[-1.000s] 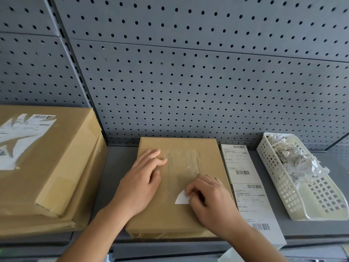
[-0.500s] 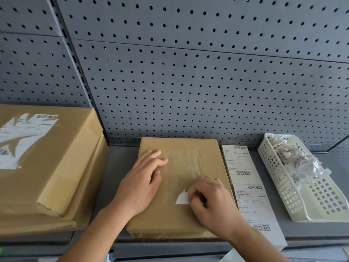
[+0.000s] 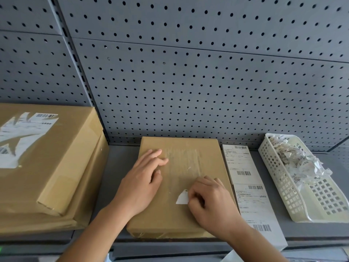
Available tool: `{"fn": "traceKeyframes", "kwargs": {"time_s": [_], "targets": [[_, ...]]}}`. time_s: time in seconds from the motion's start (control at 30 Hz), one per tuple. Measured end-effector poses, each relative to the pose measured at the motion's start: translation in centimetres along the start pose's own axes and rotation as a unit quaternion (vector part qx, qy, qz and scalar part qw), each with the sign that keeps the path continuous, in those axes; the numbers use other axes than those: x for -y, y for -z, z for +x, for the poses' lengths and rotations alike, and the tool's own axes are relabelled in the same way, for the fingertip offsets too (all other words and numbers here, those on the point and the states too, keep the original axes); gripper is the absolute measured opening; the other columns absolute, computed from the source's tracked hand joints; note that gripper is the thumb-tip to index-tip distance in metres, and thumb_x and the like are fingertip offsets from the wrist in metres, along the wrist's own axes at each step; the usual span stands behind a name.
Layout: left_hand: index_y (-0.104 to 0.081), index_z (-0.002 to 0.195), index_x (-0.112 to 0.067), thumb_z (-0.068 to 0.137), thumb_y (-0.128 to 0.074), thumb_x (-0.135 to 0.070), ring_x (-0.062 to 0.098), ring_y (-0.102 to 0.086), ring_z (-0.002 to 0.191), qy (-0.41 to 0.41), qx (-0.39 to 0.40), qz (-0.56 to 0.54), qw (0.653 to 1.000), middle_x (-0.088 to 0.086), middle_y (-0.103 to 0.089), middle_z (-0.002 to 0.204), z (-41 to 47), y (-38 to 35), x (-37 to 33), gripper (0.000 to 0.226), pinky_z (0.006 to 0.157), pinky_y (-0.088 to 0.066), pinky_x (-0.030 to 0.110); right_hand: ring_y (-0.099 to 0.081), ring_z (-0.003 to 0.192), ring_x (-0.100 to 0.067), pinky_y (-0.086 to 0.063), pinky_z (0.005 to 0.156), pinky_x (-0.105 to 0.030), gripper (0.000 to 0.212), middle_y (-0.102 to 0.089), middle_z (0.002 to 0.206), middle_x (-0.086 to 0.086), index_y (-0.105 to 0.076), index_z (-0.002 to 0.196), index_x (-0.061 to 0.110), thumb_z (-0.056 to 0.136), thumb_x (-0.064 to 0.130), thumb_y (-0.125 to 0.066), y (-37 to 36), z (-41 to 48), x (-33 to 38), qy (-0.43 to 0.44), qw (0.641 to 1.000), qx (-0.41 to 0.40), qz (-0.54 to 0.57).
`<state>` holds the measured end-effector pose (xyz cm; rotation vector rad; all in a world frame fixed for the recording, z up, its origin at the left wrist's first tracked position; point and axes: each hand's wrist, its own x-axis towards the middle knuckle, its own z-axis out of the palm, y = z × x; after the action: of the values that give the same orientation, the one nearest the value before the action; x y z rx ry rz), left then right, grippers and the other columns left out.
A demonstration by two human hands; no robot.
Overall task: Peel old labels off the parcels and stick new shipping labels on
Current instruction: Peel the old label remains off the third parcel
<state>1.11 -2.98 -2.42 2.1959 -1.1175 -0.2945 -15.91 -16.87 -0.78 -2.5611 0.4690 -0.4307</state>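
A flat brown parcel (image 3: 188,148) lies on the grey shelf in front of me. Its top shows a shiny patch of glue residue and one small white scrap of old label (image 3: 182,198). My left hand (image 3: 141,184) lies flat on the parcel's left side with straight fingers. My right hand (image 3: 211,203) sits on the parcel's right side, its curled fingertips at the right edge of the label scrap. A strip of new shipping labels (image 3: 249,188) lies just right of the parcel.
A bigger brown box (image 3: 56,167) with a torn old label (image 3: 22,137) stands on another parcel at the left. A white plastic basket (image 3: 321,203) with crumpled label scraps sits at the right. Grey pegboard (image 3: 188,82) closes the back.
Almost nothing differs. My right hand's fingers shifted slightly against the label scrap; my left hand stayed flat in place.
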Motion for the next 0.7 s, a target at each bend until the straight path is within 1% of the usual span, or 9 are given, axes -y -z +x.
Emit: {"fn": "traceKeyframes", "kwargs": {"time_s": [0.1,0.13,0.2,0.27,0.37,0.43,0.5,0.6,0.7], "targets": [[-0.050,0.136,-0.044,0.106,-0.041,-0.026,-0.018,0.001,0.145,0.000,0.002,0.002,1.000,-0.037,-0.020,0.156,-0.02,0.04,-0.06,0.036,0.115,-0.031,0.036,-0.050,0.075,-0.001,-0.039,0.080,-0.021,0.015,-0.058,0.081,0.018,-0.060,0.082,0.031,0.082,0.024,-0.046,0.04,0.16,-0.16,-0.015,1.000,-0.007,0.020],[-0.050,0.136,-0.044,0.106,-0.040,-0.026,-0.018,0.001,0.145,0.000,0.003,0.002,1.000,-0.036,-0.020,0.157,-0.03,0.03,-0.07,0.036,0.115,-0.031,0.036,-0.050,0.076,0.000,-0.038,0.080,-0.020,0.016,-0.057,0.081,0.019,-0.061,0.084,0.031,0.082,0.025,-0.047,-0.04,0.20,-0.19,-0.013,1.000,-0.007,0.011],[-0.051,0.136,-0.043,0.106,-0.040,-0.026,-0.018,0.001,0.145,0.001,0.003,0.000,1.000,-0.036,-0.021,0.157,-0.03,0.01,-0.05,0.036,0.116,-0.031,0.035,-0.048,0.072,-0.002,-0.040,0.075,-0.025,0.013,-0.053,0.076,0.019,-0.057,0.076,0.031,0.079,0.024,-0.047,-0.09,0.16,-0.04,-0.006,1.000,0.001,-0.003],[-0.051,0.135,-0.043,0.106,-0.041,-0.025,-0.018,0.001,0.145,0.000,0.001,0.000,1.000,-0.036,-0.021,0.157,-0.01,0.03,-0.05,0.036,0.115,-0.031,0.034,-0.047,0.071,-0.003,-0.040,0.074,-0.026,0.013,-0.053,0.074,0.017,-0.054,0.072,0.030,0.078,0.022,-0.047,0.04,0.02,-0.10,-0.004,1.000,0.002,0.014],[-0.052,0.134,-0.043,0.106,-0.042,-0.025,-0.018,0.000,0.145,-0.002,-0.001,-0.002,1.000,-0.036,-0.021,0.156,0.01,0.01,-0.09,0.035,0.113,-0.032,0.033,-0.050,0.073,-0.003,-0.037,0.080,-0.021,0.014,-0.057,0.079,0.015,-0.060,0.081,0.031,0.083,0.022,-0.049,0.12,0.12,-0.18,-0.011,0.999,-0.010,0.031],[-0.052,0.134,-0.043,0.106,-0.041,-0.025,-0.018,0.001,0.145,0.000,0.001,-0.001,1.000,-0.036,-0.021,0.156,-0.03,0.03,-0.13,0.035,0.113,-0.032,0.033,-0.049,0.072,-0.002,-0.039,0.078,-0.025,0.013,-0.055,0.078,0.016,-0.059,0.077,0.031,0.081,0.024,-0.049,-0.01,0.10,-0.12,0.000,1.000,-0.008,0.016],[-0.051,0.135,-0.043,0.106,-0.041,-0.025,-0.018,0.001,0.145,0.001,0.001,0.000,1.000,-0.036,-0.021,0.156,-0.04,0.05,-0.13,0.036,0.115,-0.031,0.034,-0.049,0.071,-0.003,-0.042,0.076,-0.029,0.012,-0.053,0.076,0.016,-0.057,0.072,0.030,0.079,0.023,-0.050,0.10,-0.01,-0.13,0.005,1.000,-0.005,0.030],[-0.052,0.135,-0.042,0.106,-0.041,-0.025,-0.018,0.001,0.145,0.001,0.001,0.000,1.000,-0.036,-0.021,0.157,-0.03,0.04,-0.13,0.035,0.116,-0.031,0.035,-0.052,0.070,-0.005,-0.041,0.072,-0.025,0.012,-0.053,0.077,0.017,-0.063,0.082,0.029,0.081,0.019,-0.056,0.39,0.06,-0.31,-0.004,0.998,-0.017,0.064],[-0.052,0.135,-0.043,0.106,-0.042,-0.024,-0.019,0.001,0.145,0.002,0.003,0.000,1.000,-0.036,-0.021,0.157,-0.07,0.09,-0.18,0.035,0.115,-0.031,0.033,-0.048,0.066,-0.001,-0.043,0.067,-0.023,0.008,-0.049,0.075,0.018,-0.066,0.086,0.027,0.082,0.021,-0.062,0.13,0.23,-0.41,0.014,0.999,-0.031,0.028]]}}
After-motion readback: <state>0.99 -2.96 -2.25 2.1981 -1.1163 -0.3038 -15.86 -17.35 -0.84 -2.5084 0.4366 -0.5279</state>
